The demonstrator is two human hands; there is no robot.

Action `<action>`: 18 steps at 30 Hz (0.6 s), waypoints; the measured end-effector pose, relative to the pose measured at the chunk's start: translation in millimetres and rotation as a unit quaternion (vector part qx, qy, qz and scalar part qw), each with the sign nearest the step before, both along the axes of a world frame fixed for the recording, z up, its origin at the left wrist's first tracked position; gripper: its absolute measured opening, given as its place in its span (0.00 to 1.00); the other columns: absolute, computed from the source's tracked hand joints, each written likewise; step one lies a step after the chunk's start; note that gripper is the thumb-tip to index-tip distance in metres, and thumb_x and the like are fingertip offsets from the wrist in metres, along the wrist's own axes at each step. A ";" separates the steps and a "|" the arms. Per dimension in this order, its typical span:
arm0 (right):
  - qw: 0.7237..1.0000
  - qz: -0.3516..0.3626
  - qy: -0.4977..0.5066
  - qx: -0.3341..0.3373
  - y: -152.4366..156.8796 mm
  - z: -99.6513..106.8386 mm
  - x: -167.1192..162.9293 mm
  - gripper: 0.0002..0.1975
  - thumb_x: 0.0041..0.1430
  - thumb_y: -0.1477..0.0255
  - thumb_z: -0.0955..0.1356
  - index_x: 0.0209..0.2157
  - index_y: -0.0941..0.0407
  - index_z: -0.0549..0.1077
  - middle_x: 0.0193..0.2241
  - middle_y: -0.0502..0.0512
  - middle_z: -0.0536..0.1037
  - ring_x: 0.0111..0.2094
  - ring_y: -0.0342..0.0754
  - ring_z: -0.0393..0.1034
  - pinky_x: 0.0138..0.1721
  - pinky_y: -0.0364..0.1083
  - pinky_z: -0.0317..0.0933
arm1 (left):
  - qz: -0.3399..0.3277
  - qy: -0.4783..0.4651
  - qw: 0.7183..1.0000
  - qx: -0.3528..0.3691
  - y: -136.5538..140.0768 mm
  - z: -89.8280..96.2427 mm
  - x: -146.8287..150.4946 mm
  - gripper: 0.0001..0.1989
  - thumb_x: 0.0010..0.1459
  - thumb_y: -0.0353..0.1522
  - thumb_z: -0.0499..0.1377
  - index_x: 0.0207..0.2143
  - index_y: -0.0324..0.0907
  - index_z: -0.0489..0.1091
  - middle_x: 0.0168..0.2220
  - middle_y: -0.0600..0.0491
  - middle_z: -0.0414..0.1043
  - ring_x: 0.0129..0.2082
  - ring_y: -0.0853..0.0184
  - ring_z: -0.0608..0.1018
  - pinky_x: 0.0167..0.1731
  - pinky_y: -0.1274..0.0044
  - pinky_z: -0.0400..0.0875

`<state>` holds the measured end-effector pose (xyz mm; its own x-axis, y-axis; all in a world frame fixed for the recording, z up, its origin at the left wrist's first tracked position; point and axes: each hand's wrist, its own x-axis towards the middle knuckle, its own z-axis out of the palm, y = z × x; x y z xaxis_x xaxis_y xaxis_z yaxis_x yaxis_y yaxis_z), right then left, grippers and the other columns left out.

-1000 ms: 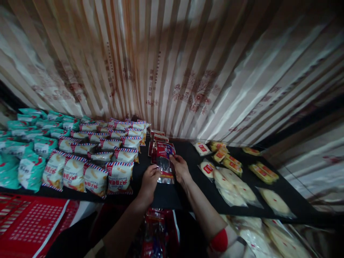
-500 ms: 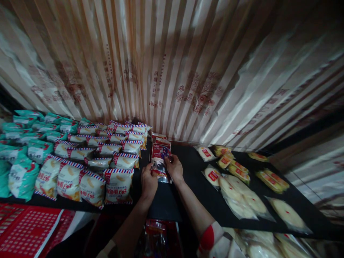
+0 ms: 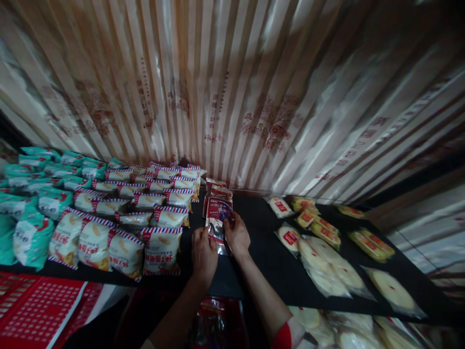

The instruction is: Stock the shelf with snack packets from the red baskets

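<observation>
A red and silver foil snack packet (image 3: pixel 218 216) lies flat on the black shelf, in line with similar red packets (image 3: pixel 217 186) behind it. My left hand (image 3: pixel 204 253) is closed at its near left edge, with the thumb against the foil. My right hand (image 3: pixel 237 235) pinches its right edge, thumb on top. Several white bags with striped tops (image 3: pixel 162 252) stand just left of my left hand.
Teal bags (image 3: pixel 32 240) fill the far left. Flat round packs (image 3: pixel 323 264) and yellow packs (image 3: pixel 371 244) lie on the right. A pleated printed curtain (image 3: pixel 232 97) hangs behind the black shelf (image 3: pixel 261 271). A red basket (image 3: pixel 39 310) sits at lower left.
Both hands and the packet have shifted slightly towards me, showing more of the red packets behind. My left hand has turned a little, its fingers more upright.
</observation>
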<state>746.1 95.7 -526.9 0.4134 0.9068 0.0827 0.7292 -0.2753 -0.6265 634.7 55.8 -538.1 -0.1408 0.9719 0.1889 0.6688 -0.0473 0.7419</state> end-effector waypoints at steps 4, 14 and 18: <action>0.998 0.004 -0.058 0.020 0.2 -7.6 -2.8 0.21 0.56 0.64 0.61 0.50 0.57 0.69 0.44 0.64 0.70 0.47 0.57 0.63 0.45 0.50 0.59 | -0.006 0.047 0.999 -0.007 -5.0 5.2 -3.4 0.17 0.55 0.25 0.50 0.46 0.37 0.69 0.44 0.43 0.66 0.47 0.58 0.68 0.50 0.66 0.64; 0.994 0.028 -0.034 0.098 13.0 -23.7 -0.4 0.23 0.59 0.66 0.58 0.51 0.64 0.67 0.54 0.67 0.65 0.57 0.56 0.55 0.56 0.53 0.50 | -0.101 0.084 0.988 0.077 8.3 1.4 0.2 0.22 0.53 0.23 0.50 0.51 0.38 0.66 0.59 0.44 0.58 0.64 0.54 0.50 0.59 0.61 0.55; 0.994 0.041 -0.016 0.099 25.0 -24.5 2.6 0.23 0.60 0.66 0.56 0.53 0.63 0.65 0.53 0.65 0.68 0.56 0.54 0.57 0.56 0.53 0.49 | -0.104 0.118 0.986 0.056 14.6 -4.2 1.5 0.22 0.54 0.25 0.50 0.52 0.37 0.65 0.59 0.43 0.58 0.63 0.53 0.53 0.58 0.61 0.56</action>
<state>748.7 120.7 -551.4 0.3340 0.9018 0.2741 0.7641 -0.0888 -0.6390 636.2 70.4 -542.3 0.1201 0.9460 0.3010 0.7888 -0.2751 0.5497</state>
